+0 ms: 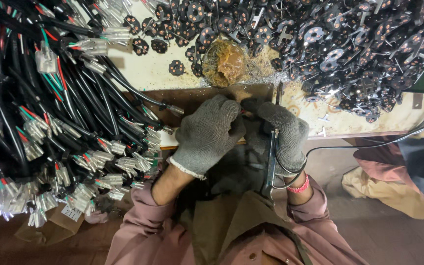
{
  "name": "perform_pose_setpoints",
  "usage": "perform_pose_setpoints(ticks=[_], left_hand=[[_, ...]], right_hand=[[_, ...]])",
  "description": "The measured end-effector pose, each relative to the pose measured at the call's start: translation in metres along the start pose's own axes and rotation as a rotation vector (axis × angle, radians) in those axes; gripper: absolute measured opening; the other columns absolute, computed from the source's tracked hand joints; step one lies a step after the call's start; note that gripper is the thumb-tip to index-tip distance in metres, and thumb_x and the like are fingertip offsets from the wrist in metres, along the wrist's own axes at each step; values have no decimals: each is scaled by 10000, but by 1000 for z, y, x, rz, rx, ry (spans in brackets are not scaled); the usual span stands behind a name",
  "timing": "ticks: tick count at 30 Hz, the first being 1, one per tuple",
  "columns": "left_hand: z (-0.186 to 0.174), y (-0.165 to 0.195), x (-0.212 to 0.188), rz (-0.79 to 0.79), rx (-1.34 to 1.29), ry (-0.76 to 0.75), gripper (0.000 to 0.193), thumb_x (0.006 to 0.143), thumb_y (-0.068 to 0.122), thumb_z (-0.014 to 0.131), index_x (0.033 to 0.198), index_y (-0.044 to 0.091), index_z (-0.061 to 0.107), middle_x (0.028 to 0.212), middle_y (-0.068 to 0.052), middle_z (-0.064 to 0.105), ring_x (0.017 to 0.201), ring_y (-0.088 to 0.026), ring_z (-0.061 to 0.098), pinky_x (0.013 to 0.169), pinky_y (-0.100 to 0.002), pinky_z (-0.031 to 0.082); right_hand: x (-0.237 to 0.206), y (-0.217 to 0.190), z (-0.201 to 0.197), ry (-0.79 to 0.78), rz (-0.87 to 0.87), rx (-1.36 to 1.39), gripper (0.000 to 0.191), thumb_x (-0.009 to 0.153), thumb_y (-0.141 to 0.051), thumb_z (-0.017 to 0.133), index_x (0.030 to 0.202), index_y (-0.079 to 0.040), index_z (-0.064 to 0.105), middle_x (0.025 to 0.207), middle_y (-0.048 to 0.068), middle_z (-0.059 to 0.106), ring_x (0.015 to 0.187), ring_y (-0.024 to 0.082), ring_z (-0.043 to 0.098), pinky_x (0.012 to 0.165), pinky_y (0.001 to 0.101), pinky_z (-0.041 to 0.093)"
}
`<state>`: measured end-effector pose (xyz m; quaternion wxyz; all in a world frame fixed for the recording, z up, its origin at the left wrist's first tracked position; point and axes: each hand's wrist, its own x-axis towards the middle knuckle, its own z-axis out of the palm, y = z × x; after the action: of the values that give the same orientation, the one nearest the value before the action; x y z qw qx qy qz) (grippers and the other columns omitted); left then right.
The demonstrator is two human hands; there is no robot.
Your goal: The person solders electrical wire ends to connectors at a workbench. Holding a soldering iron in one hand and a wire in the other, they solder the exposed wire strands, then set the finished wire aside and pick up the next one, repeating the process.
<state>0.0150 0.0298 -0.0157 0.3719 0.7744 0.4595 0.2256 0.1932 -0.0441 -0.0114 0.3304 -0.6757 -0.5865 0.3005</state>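
At the bench edge, my gloved left hand (211, 135) and right hand (283, 137), together, right clamping a soldering iron (272, 157); cable bundle (50, 122) and black discs (344, 44) remain piled.

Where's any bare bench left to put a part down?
Bare patches: pale benchtop between the cable bundle and the brown lump, and a strip right of the right hand, under the black disc pile. Cables crowd everything beside the left hand.
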Motion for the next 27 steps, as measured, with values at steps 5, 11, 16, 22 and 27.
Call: perform_pose_setpoints(ticks=[5, 11, 16, 22, 27], left_hand=[[1, -2, -3, 13, 17, -20, 196, 852, 176, 729, 999, 103, 621, 969, -112, 614, 912, -331, 658, 717, -454, 554], [-3, -1, -1, -12, -4, -15, 143, 873, 133, 712, 963, 109, 603, 951, -102, 618, 888, -309, 668, 702, -436, 557], [-5, -1, 4, -22, -8, -22, 156, 853, 135, 717, 957, 110, 603, 927, -105, 602, 871, -326, 654, 695, -448, 548], [-12, -1, 6, -26, -29, -83, 237, 828, 200, 764, 987, 112, 612, 948, -101, 595, 880, -315, 643, 685, -443, 539], [-13, 5, 6, 22, 76, -69, 310, 803, 218, 763, 1065, 110, 636, 1005, -93, 611, 902, -296, 645, 645, -411, 526]], right_hand=[[10, -20, -9, -24, -52, -71, 335, 887, -86, 776, 1211, -66, 695, 1048, 107, 745, 892, 235, 733, 807, 334, 577], [-18, 10, -16, 33, -115, -121, 285, 852, -141, 794, 1118, -81, 710, 1026, 102, 742, 907, 275, 733, 818, 379, 582], [-40, 45, -8, 35, -213, -219, 250, 824, -186, 808, 1040, -94, 722, 1008, 97, 740, 920, 309, 733, 827, 416, 586], [-42, 52, -13, -27, -218, -87, 201, 872, -175, 820, 1035, -96, 733, 1030, 83, 753, 940, 301, 750, 837, 409, 605], [-35, 46, -17, -130, -284, -140, 291, 775, -205, 794, 1041, -98, 741, 1043, 109, 756, 959, 333, 738, 846, 446, 574]])
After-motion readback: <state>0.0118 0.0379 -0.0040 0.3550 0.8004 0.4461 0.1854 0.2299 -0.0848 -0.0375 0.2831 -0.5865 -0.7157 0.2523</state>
